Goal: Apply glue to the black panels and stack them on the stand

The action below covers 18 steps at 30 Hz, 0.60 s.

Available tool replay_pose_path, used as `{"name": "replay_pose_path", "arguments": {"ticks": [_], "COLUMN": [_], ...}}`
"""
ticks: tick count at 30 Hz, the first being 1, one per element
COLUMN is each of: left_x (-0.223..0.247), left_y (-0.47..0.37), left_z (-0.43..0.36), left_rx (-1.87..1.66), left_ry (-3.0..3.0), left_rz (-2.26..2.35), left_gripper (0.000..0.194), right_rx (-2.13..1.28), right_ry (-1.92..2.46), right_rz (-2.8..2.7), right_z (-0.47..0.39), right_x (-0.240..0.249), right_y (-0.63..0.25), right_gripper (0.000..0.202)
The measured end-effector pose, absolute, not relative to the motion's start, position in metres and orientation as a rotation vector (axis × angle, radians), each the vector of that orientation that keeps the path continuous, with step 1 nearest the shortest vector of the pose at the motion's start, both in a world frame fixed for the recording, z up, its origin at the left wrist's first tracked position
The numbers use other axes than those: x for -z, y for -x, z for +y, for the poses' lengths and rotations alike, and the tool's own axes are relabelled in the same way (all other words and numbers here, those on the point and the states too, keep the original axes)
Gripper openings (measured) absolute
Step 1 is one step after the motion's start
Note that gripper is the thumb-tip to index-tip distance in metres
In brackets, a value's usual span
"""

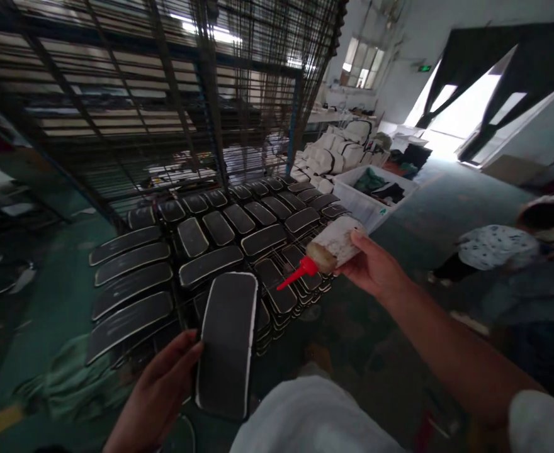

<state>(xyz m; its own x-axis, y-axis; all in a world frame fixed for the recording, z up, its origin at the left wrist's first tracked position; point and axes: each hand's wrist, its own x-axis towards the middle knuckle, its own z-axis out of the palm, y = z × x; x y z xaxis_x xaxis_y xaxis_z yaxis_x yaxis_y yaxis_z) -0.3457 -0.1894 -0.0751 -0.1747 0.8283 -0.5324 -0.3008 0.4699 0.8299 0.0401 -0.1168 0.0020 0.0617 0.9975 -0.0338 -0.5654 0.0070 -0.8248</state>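
A dark rounded panel (226, 346) with a white line along its edge is held upright by its left edge in my left hand (166, 374). My right hand (369, 261) grips a whitish bottle (340, 239), tilted so that its red nozzle (300, 272) points down and left. The nozzle tip is to the right of the panel, apart from it. Beyond both hands, several similar dark panels (218, 263) with pale edges lie in rows and stacks on a wire rack.
Tall wire mesh racks (206, 94) rise behind the panels. A white bin (369, 206) with green and dark cloth stands beyond the bottle, near a pile of white pieces (333, 151). Another person (497, 245) is at the right. Green cloth (76, 384) lies at lower left.
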Motion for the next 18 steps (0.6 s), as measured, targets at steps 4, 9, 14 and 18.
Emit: {"name": "replay_pose_path", "arguments": {"ticks": [4,9,14,18], "left_x": [0.067,0.073,0.090,0.101], "left_y": [0.300,0.252,0.211,0.186], "left_z": [-0.174,-0.159,-0.141,-0.135], "left_rx": [-1.087,-1.081,-1.163,-1.166], "left_ry": [-0.413,-0.380,-0.338,-0.362], "left_rz": [1.208,1.145,1.236,1.272], "left_gripper": [0.042,0.030,0.027,0.033], "right_rx": [-1.433,-1.721,-1.873,-1.899], "right_ry": [0.805,0.740,0.792,0.810], "right_rz": [-0.511,-0.303,-0.162,-0.076], "right_z": [-0.096,-0.089,-0.095,-0.092], "right_x": [-0.011,0.013,0.062,0.085], "right_y": [-0.042,-0.037,-0.018,0.001], "right_gripper": [0.017,0.038,0.055,0.044]}}
